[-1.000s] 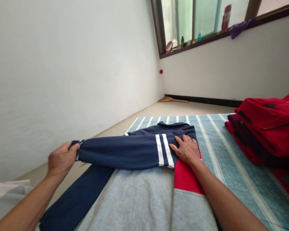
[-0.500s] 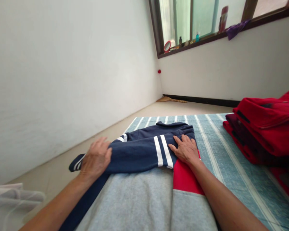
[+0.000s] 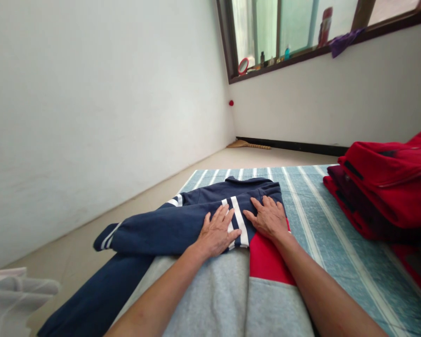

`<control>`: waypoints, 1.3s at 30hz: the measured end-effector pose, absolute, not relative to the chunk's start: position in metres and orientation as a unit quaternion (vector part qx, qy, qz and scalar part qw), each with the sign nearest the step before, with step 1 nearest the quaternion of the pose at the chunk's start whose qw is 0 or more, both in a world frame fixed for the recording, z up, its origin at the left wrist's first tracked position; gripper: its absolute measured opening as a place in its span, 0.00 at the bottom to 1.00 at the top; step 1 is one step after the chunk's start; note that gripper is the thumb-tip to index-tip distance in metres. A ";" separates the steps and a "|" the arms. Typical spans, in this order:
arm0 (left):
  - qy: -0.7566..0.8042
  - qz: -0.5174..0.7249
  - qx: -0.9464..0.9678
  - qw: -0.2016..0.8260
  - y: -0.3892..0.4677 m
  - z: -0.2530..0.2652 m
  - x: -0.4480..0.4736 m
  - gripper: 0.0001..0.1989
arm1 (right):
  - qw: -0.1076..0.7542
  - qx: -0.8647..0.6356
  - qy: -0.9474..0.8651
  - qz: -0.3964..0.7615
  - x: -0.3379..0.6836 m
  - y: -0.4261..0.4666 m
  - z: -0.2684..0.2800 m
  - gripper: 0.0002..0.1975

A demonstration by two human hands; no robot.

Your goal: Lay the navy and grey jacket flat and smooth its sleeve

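A navy, red and grey jacket (image 3: 175, 229) lies on a blue-green striped sheet, its collar toward the window. One navy sleeve with white stripes is laid across the body, its striped cuff reaching out to the left. The other navy sleeve (image 3: 91, 295) stretches down toward the lower left. My left hand (image 3: 219, 231) rests flat with fingers spread on the sleeve, over the white stripes. Beside it, my right hand (image 3: 268, 217) presses flat near the folded right edge, above the red panel. Neither hand grips the cloth.
To the right on the striped sheet (image 3: 312, 206) stands a pile of red and dark folded clothes (image 3: 389, 187). Pale sheer fabric (image 3: 17, 295) hangs at the lower left. A broom (image 3: 249, 144) lies on the floor by the far wall. Bottles and a red-rimmed mirror (image 3: 243, 66) line the windowsill.
My left hand has moved right, from near the cuff end to the white stripes beside my right hand. My right hand has stayed in place on the jacket.
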State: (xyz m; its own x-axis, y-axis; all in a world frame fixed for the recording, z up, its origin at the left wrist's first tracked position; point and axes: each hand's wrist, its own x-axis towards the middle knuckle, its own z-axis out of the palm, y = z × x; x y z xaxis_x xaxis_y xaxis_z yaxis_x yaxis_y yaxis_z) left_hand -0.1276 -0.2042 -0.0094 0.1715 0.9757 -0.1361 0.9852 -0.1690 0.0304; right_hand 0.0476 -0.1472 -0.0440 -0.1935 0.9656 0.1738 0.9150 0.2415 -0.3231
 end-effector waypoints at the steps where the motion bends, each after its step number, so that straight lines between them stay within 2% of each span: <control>1: 0.641 -0.044 0.764 0.055 -0.205 -0.009 -0.131 0.34 | 0.173 -0.611 -0.769 0.073 0.048 -0.147 -0.044 0.30; 10: 0.674 -0.063 0.734 0.055 -0.209 -0.001 -0.134 0.39 | 0.178 -0.610 -0.768 0.078 0.047 -0.148 -0.044 0.31; 15: 0.664 -0.018 0.748 0.013 -0.211 0.000 -0.110 0.34 | 0.174 -0.605 -0.772 0.084 0.048 -0.149 -0.041 0.31; 22: 0.640 -0.039 0.764 0.069 -0.214 -0.014 -0.106 0.37 | 0.182 -0.606 -0.771 0.081 0.048 -0.148 -0.042 0.31; 29: 0.636 -0.035 0.764 0.107 -0.206 0.007 -0.104 0.39 | 0.189 -0.608 -0.767 0.078 0.047 -0.149 -0.041 0.31; 35: 0.629 0.067 0.771 0.076 -0.177 0.004 -0.090 0.37 | 0.179 -0.608 -0.770 0.070 0.048 -0.149 -0.043 0.30; 39: 0.634 0.032 0.768 0.083 -0.170 -0.014 -0.089 0.42 | 0.168 -0.610 -0.771 0.072 0.048 -0.149 -0.043 0.31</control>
